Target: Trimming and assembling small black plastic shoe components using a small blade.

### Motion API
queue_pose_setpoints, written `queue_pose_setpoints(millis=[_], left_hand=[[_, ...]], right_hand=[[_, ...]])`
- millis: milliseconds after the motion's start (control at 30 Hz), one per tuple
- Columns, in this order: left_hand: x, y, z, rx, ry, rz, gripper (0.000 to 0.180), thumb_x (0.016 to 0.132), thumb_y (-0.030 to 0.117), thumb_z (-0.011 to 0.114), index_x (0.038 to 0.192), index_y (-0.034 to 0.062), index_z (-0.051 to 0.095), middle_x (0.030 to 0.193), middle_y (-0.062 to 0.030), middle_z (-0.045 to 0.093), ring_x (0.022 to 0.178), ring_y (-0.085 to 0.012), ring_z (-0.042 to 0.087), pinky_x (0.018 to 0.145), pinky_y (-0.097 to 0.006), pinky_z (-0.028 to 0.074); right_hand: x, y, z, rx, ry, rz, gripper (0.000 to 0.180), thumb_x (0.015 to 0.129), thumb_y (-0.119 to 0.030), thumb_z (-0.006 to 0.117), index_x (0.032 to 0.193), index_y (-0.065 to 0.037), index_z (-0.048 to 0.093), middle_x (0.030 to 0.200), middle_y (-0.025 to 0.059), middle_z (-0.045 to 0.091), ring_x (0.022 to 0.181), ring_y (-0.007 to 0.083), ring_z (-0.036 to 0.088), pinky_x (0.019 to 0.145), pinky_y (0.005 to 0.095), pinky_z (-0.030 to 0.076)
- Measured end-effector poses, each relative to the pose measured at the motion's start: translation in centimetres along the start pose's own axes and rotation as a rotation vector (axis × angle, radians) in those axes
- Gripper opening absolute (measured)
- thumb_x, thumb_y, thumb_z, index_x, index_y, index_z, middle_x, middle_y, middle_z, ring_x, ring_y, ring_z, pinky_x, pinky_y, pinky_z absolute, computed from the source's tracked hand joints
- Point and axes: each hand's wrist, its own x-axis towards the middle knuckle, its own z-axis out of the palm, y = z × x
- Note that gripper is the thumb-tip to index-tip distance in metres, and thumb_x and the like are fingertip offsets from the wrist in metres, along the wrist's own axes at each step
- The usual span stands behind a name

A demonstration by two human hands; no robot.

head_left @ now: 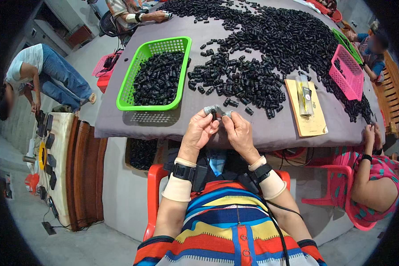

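My left hand (200, 131) and my right hand (238, 131) meet at the near edge of the grey table (164, 126). Grey covers sit on their fingertips, and together they pinch a small black part (217, 111) between them. Just beyond my fingers lies a big heap of small black parts (252, 57) spread over the table. A green basket (131, 91) half full of the same black parts stands to the left of my hands.
A tan board (312, 124) with a tool on it lies right of my hands. A pink basket (348, 73) and another green one (348, 44) stand far right. Other people sit at the right and far end; one bends over at the left.
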Motion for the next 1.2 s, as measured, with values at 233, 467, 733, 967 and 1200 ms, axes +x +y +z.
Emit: queue_pose_setpoints(millis=[233, 467, 733, 967, 1200], left_hand=[[-0.3, 0.7, 1.5, 0.055, 0.051, 0.021, 0.031, 0.086, 0.004, 0.054, 0.117, 0.0068, 0.053, 0.09, -0.0049, 0.059, 0.068, -0.0116, 0.054, 0.054, -0.021, 0.043], [0.0, 0.8, 0.5, 0.106, 0.022, -0.022, 0.024, 0.086, 0.003, 0.056, 0.109, 0.0059, 0.058, 0.085, -0.0037, 0.06, 0.062, -0.01, 0.055, 0.048, -0.019, 0.043], [0.1, 0.5, 0.8, 0.063, 0.107, -0.008, 0.025, 0.088, 0.003, 0.053, 0.113, 0.0043, 0.056, 0.079, -0.0016, 0.058, 0.062, -0.0092, 0.053, 0.049, -0.019, 0.041], [0.2, 0.2, 0.3, 0.072, 0.092, -0.012, 0.026, 0.088, 0.003, 0.053, 0.113, 0.0013, 0.055, 0.083, -0.0041, 0.059, 0.062, -0.0074, 0.053, 0.049, -0.017, 0.042], [0.2, 0.4, 0.1, 0.103, 0.059, -0.036, 0.028, 0.086, 0.002, 0.054, 0.114, 0.0003, 0.054, 0.084, -0.0043, 0.06, 0.06, -0.0069, 0.053, 0.047, -0.016, 0.042]], right_hand=[[0.1, 0.0, 0.0, 0.085, 0.013, 0.054, 0.025, 0.087, -0.018, 0.055, 0.072, -0.001, 0.045, 0.063, 0.0155, 0.048, 0.056, 0.034, 0.049, 0.05, 0.039, 0.037], [0.1, 0.3, -0.2, 0.058, -0.001, 0.056, 0.028, 0.087, -0.019, 0.055, 0.07, -0.001, 0.043, 0.062, 0.0157, 0.048, 0.054, 0.0326, 0.048, 0.049, 0.0385, 0.037], [0.0, 0.3, -0.4, 0.035, -0.037, 0.051, 0.026, 0.086, -0.02, 0.057, 0.071, -0.001, 0.046, 0.063, 0.0151, 0.05, 0.055, 0.0332, 0.05, 0.049, 0.0378, 0.038], [-0.2, 0.5, -0.4, 0.043, -0.084, -0.073, 0.02, 0.085, -0.015, 0.057, 0.074, 0.0, 0.05, 0.066, 0.0144, 0.049, 0.056, 0.0296, 0.049, 0.05, 0.0362, 0.037], [-0.2, 0.8, -0.1, 0.02, -0.079, -0.087, 0.018, 0.083, -0.016, 0.058, 0.076, -0.001, 0.053, 0.067, 0.0129, 0.052, 0.058, 0.0309, 0.053, 0.05, 0.0366, 0.039]])
